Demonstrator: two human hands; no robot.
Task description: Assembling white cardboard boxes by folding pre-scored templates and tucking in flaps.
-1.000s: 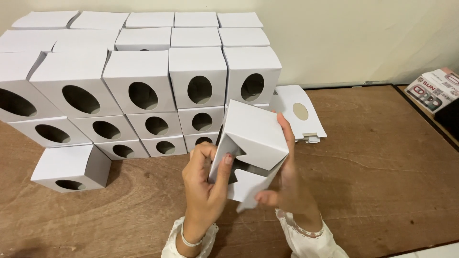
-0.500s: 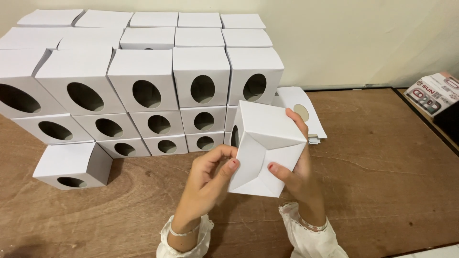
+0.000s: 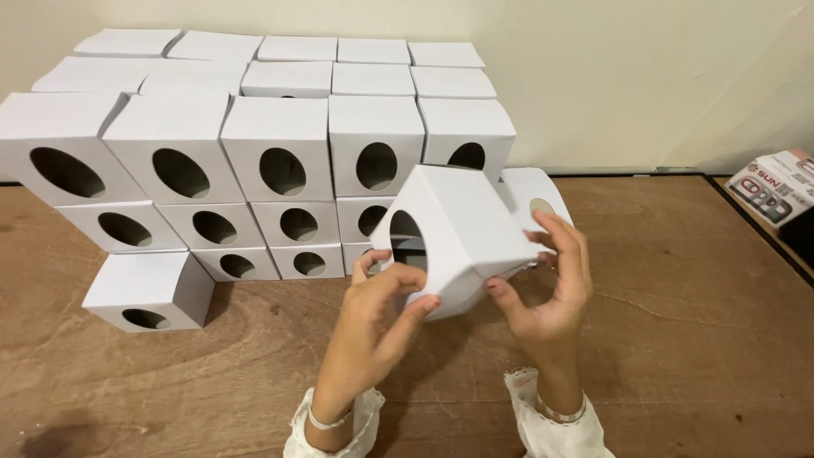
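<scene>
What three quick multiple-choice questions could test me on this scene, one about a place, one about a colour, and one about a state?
1. Where does the single box that sits apart from the stack rest?
A. on the wooden table, at the stack's left end
B. on top of the stack
C. at the table's right edge

2. What colour are the stacked boxes?
A. brown
B. white
C. blue

3. How is the held box being kept?
A. lying flat on the table
B. pinched in one hand only
C. lifted off the table between both hands

Answers: 1 A, it stands on the table left of the bottom row. 2 B, every face is white. 3 C, the left hand and right hand grip it from both sides.
</scene>
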